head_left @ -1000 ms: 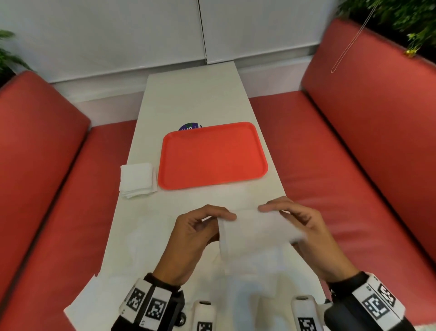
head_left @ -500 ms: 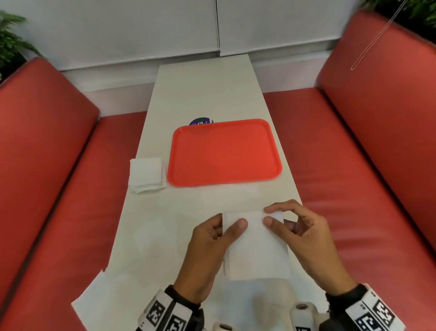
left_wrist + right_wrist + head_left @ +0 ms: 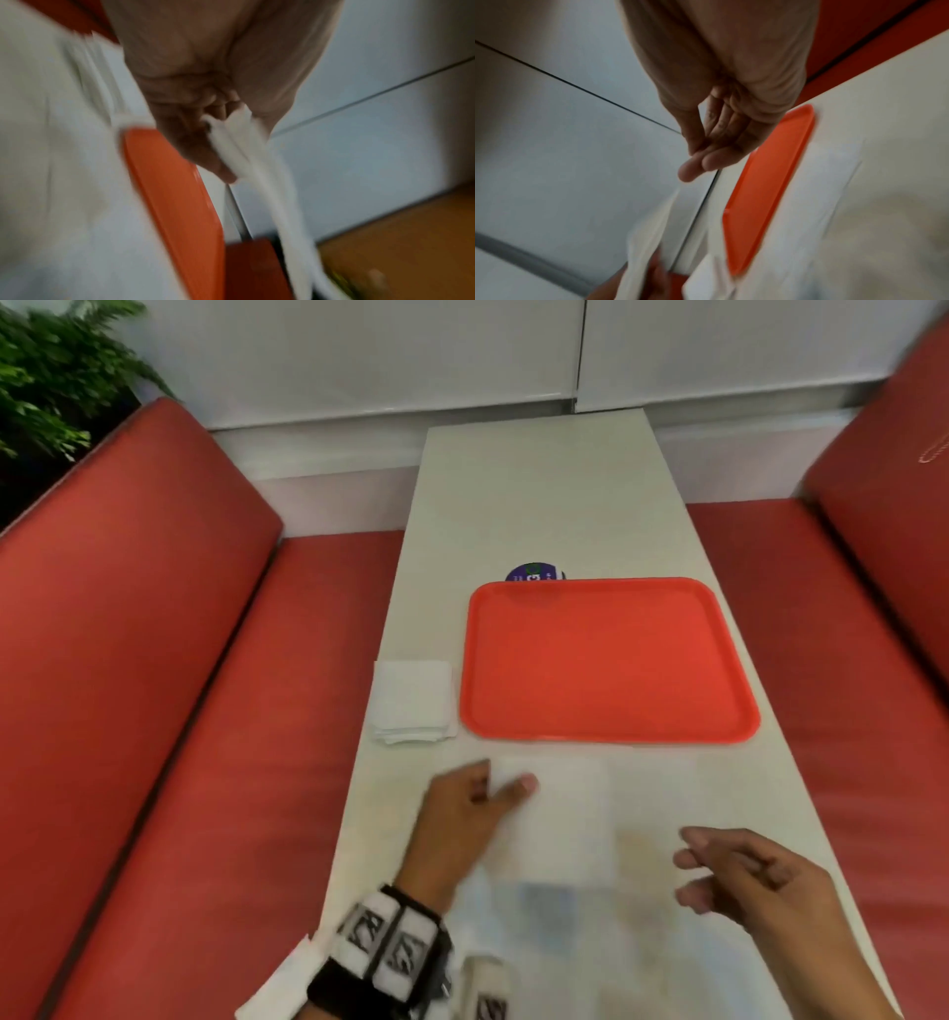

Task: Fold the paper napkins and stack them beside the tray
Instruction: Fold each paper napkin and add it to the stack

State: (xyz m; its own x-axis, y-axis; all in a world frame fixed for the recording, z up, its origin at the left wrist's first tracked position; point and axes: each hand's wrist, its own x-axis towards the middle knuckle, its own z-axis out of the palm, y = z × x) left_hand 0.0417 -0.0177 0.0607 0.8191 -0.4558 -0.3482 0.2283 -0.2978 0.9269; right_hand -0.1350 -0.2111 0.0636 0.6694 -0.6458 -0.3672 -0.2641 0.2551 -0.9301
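Round blue sticker (image 3: pixel 534 571) half hidden behind tray (image 3: pixel 606 660); print blurred, unreadable. Wristband markers (image 3: pixel 390 942) blurred too.

Left hand (image 3: pixel 462 814): thumb over, fingers under left edge of folded napkin (image 3: pixel 560 819), pinching it; napkin near front of tray, above table (image 3: pixel 539 495).

Right hand (image 3: pixel 760 880): off napkin, fingers relaxed, loosely together, holding nothing.

Napkin stack (image 3: pixel 413 701): on table, just beside tray's left edge.

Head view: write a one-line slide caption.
Left hand pinches a folded napkin near the red tray; right hand hovers open.
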